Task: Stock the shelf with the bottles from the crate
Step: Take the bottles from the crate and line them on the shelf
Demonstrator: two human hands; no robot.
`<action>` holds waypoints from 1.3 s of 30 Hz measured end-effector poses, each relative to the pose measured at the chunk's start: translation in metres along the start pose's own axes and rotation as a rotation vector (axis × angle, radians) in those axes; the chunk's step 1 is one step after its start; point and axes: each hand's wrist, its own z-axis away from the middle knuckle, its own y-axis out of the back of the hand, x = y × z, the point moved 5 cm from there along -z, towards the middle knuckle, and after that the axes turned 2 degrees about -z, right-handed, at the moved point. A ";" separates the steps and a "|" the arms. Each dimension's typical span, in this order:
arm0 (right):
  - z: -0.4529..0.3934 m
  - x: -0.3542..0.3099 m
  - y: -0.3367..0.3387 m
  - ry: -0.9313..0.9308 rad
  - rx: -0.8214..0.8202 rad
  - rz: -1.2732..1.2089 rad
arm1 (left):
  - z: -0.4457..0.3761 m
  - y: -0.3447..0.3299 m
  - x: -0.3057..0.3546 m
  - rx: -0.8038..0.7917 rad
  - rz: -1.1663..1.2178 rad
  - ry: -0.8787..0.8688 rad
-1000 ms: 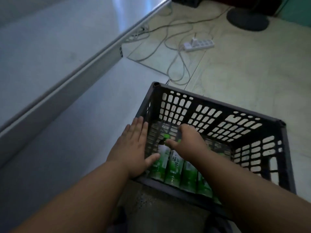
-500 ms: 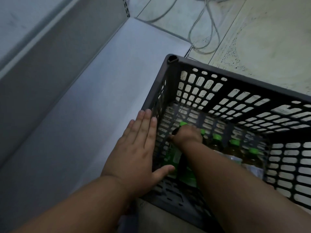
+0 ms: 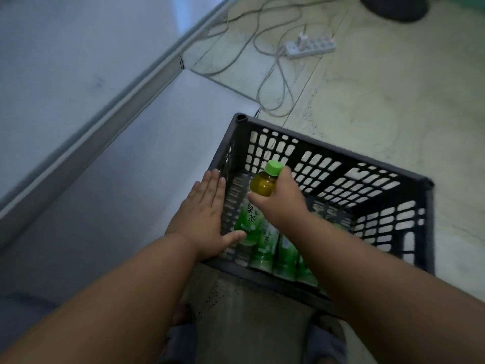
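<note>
A dark grey lattice crate (image 3: 333,156) stands on the floor in front of me. My right hand (image 3: 282,203) is closed around the neck of a green-tea bottle (image 3: 263,183) with a green cap and holds it raised above the row in the crate. Several more green-labelled bottles (image 3: 265,245) stand along the crate's near wall. My left hand (image 3: 203,219) lies flat against the outside of the crate's left wall, fingers spread, thumb hooked over the rim. The pale grey bottom shelf (image 3: 126,179) runs along the left of the crate, with a higher shelf board (image 3: 65,61) above it.
A white power strip (image 3: 309,47) and loose cables (image 3: 273,85) lie on the tiled floor beyond the crate. A dark round stand base (image 3: 393,6) sits at the top right. My sandalled feet (image 3: 325,342) are just below the crate.
My right hand has lifted one bottle up out of the row, so its cap and neck now show above my fist. The left hand stays against the crate wall. The view has tilted back up.
</note>
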 end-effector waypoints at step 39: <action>0.237 -0.436 -0.187 1.017 -0.478 -0.036 | 0.350 0.095 -0.220 0.586 0.208 1.012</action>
